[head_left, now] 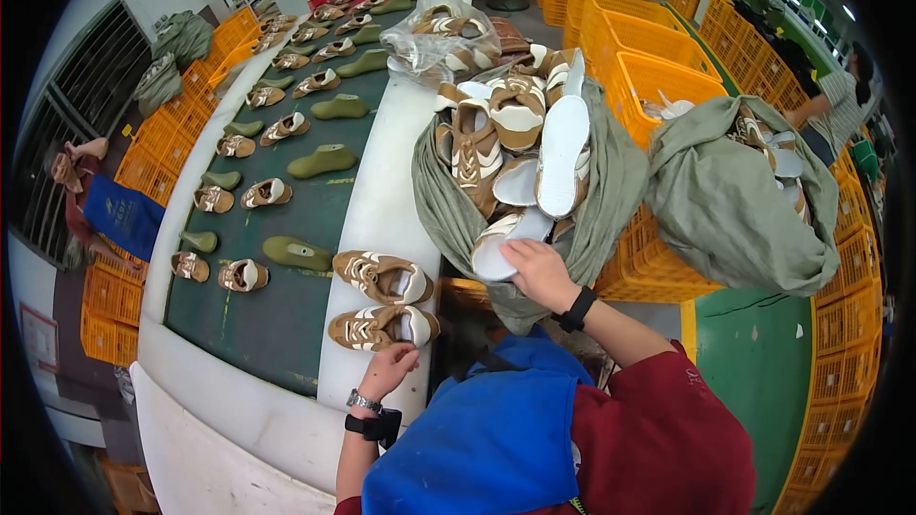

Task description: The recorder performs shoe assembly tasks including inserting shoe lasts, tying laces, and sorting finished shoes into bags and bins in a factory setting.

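Note:
My right hand [542, 273] grips the edge of a shoe upper [506, 246] that lies white underside up at the near side of a heap of brown-and-white shoe uppers [517, 113]. The heap fills a container lined with grey-green cloth [441, 215]. My left hand [389, 368] is closed, its fingers curled beside the nearer of two brown-and-white lace-up shoes [367, 328]; whether it pinches anything is hidden. The other shoe [367, 272] sits just beyond, parallel to it, on the white ledge [355, 370].
Left of the ledge, a dark green conveyor [277, 324] carries rows of shoes and green shoe lasts [298, 253]. A plastic bag of shoes [441, 36] lies beyond the heap. Right are orange crates [658, 76] and another cloth-lined heap [739, 200]. One person [91, 181] is across the conveyor, another [840, 105] far right.

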The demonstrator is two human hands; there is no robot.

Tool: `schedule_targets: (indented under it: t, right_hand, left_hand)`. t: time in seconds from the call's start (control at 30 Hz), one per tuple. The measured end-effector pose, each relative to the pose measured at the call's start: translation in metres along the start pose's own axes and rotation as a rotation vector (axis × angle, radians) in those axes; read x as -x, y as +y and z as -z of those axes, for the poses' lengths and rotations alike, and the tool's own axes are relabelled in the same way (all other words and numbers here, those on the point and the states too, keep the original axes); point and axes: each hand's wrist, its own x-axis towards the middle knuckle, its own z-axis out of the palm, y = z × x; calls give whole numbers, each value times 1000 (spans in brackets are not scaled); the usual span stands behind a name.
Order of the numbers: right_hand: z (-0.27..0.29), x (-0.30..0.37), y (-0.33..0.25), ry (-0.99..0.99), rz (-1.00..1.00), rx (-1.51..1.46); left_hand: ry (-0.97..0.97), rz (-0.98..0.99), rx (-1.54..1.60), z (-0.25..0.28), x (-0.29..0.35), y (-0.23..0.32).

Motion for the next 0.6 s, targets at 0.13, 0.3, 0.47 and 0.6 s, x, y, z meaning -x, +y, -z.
schedule_targets:
  t: [0.13,0.3,0.47,0.6]
  right_hand:
    - [49,-35,-24,314,-28,-317]
    - [99,-58,-60,277,-158,-958]
    - [78,-81,-102,-491,-286,-1082]
    - [43,-71,-95,-197,-119,-1228]
  left_hand:
    - [210,-233,-23,-2,3,24]
    - [351,-401,151,3,22,78]
    - [229,-341,483,15,50,92]
    - [552,-159,352,18,74,29]
